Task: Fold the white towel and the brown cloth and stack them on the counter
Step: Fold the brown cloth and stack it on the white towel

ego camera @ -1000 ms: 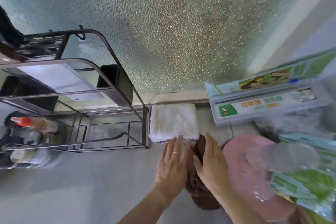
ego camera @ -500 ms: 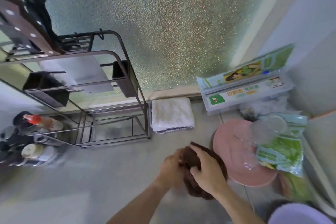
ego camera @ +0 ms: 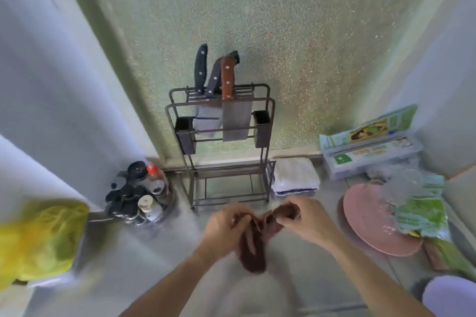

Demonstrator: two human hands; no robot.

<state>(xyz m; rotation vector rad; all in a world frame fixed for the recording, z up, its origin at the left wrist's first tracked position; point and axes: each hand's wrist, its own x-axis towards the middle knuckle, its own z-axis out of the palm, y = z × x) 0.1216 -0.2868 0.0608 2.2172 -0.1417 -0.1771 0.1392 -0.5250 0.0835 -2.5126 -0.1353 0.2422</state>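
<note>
Brown cloth (ego camera: 253, 244) held up above the counter (ego camera: 159, 260) by both hands, bunched along its top edge, the rest hanging down in a loose fold between the forearms. Left hand (ego camera: 226, 226) closed on the cloth's left upper part, fingers curled in. Right hand (ego camera: 305, 221) pinching the right upper corner, knuckles toward the camera. Hands close together, not touching. Some motion blur on both.

White towel (ego camera: 295, 175) already folded, lying flat on the counter just beyond the hands, against the base of the wall, touching or nearly touching the right side of the metal rack (ego camera: 221, 149). A darker stripe shows along its near edge.

Rack stands upright at the back, holding knives (ego camera: 219, 77) with black and wooden handles, blades hanging down through the top rails.

Left of the rack: a cluster of bottles (ego camera: 140, 195) with dark caps, one red-capped. Further left, a yellow plastic bag (ego camera: 43, 237), blurred.

Right of the hands: a pink plate (ego camera: 371, 229) with a clear glass item on it, too blurred to identify. Green packaging (ego camera: 422, 213) overlaps the plate's right side. Behind it, a long cling-wrap box (ego camera: 371, 152) against the wall.
</note>
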